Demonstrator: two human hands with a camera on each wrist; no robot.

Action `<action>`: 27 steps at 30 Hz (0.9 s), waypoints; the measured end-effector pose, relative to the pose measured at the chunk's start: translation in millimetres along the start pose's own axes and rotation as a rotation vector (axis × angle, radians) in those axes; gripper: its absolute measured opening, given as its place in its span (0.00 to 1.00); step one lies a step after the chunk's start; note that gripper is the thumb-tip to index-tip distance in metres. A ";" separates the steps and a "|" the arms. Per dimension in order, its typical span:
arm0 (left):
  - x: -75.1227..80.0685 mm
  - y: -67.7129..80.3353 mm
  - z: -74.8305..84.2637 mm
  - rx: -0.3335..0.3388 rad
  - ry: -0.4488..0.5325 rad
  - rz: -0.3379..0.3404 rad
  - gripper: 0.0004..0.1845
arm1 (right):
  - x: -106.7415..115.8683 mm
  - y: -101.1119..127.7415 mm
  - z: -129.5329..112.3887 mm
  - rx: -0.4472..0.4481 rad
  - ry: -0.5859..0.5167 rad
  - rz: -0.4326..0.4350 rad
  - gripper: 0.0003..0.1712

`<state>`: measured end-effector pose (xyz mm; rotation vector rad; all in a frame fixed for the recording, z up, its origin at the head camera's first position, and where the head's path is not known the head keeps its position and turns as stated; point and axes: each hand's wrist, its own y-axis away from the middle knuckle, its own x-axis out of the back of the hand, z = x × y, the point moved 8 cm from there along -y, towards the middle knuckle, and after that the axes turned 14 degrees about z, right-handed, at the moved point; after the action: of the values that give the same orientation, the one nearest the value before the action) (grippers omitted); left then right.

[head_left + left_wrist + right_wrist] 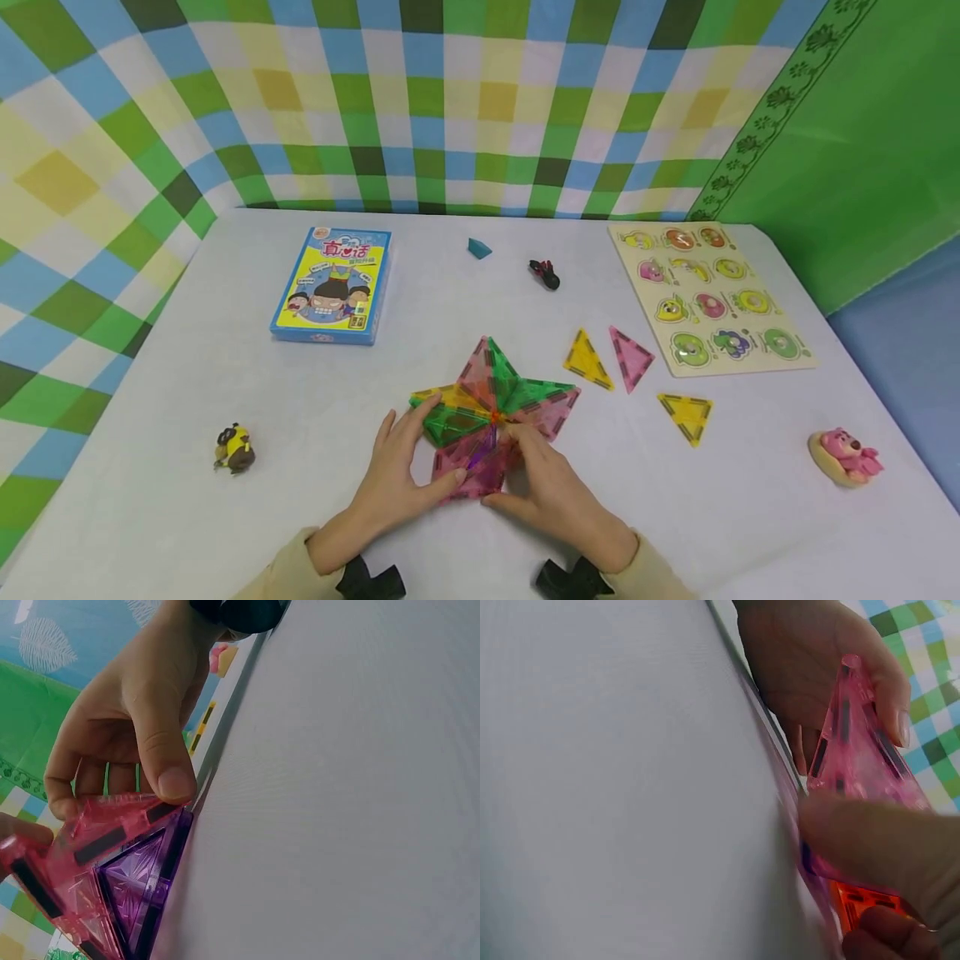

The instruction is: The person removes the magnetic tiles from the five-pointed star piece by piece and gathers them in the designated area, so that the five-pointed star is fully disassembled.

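A star of translucent magnetic tiles (498, 387) lies mid-table, in pink, green and yellow, with its near point toward me. My left hand (393, 483) holds its left side, fingers over the yellow and green tiles and thumb on the pink near point. From the right, my right hand (558, 496) grips the near point, thumb low at its edge and fingers near the star's middle. The left wrist view shows a purple triangle tile (139, 885) beside pink ones under the right thumb. An orange tile (866, 900) shows in the right wrist view, partly hidden by fingers.
Loose triangle tiles, yellow (588, 360), pink (632, 358) and yellow (687, 417), lie right of the star. Behind are a card box (330, 287), a blue piece (478, 248), a small black object (545, 274) and a fruit board (712, 296). Figurines (847, 457) flank both sides.
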<state>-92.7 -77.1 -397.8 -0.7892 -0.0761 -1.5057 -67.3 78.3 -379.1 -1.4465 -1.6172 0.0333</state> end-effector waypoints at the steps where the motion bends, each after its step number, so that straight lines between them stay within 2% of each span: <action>1: 0.3 0.1 -0.1 -0.001 -0.001 0.003 0.45 | 0.6 0.2 0.5 -0.020 -0.036 0.006 0.36; 6: 0.8 1.1 -0.7 0.004 -0.001 0.006 0.45 | 14.4 -0.3 10.7 -0.165 -0.355 0.024 0.19; 8: 0.2 1.5 -1.0 0.009 -0.006 -0.001 0.45 | 31.0 -3.1 19.9 -0.231 -0.486 0.075 0.15; 10: -0.3 1.5 -1.3 0.016 -0.011 -0.008 0.45 | 54.8 -6.4 33.3 -0.297 -0.528 0.189 0.13; 12: -0.4 1.4 -1.7 0.022 -0.016 -0.013 0.45 | 80.1 -5.3 54.1 -0.427 -0.435 0.320 0.13; 14: -0.3 1.4 -2.1 0.027 -0.020 -0.016 0.45 | 101.0 4.4 81.1 -0.584 -0.250 0.389 0.12; 15: -0.1 1.4 -2.3 0.029 -0.022 -0.016 0.44 | 108.9 9.8 92.9 -0.658 -0.140 0.387 0.14; 17: 0.0 1.6 -2.9 0.032 -0.022 -0.016 0.44 | 118.1 20.4 111.6 -0.787 0.073 0.303 0.18; 19: -0.2 1.8 -3.3 0.034 -0.021 -0.016 0.44 | 120.4 26.5 121.8 -0.829 0.204 0.190 0.22; 22: -0.7 2.1 -3.7 0.036 -0.021 -0.018 0.44 | 118.2 27.1 121.2 -0.829 0.317 0.069 0.22; 24: -0.8 2.0 -3.6 0.035 -0.026 -0.021 0.44 | 116.6 26.2 120.5 -0.800 0.364 0.044 0.22; 27: -0.5 1.3 -3.2 0.033 -0.033 -0.021 0.44 | 117.8 23.9 119.7 -0.751 0.432 0.075 0.20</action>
<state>-93.0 -78.5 -401.0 -0.7889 -0.1333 -1.5076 -109.2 242.4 -389.6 -1.8978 -1.2544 -0.8659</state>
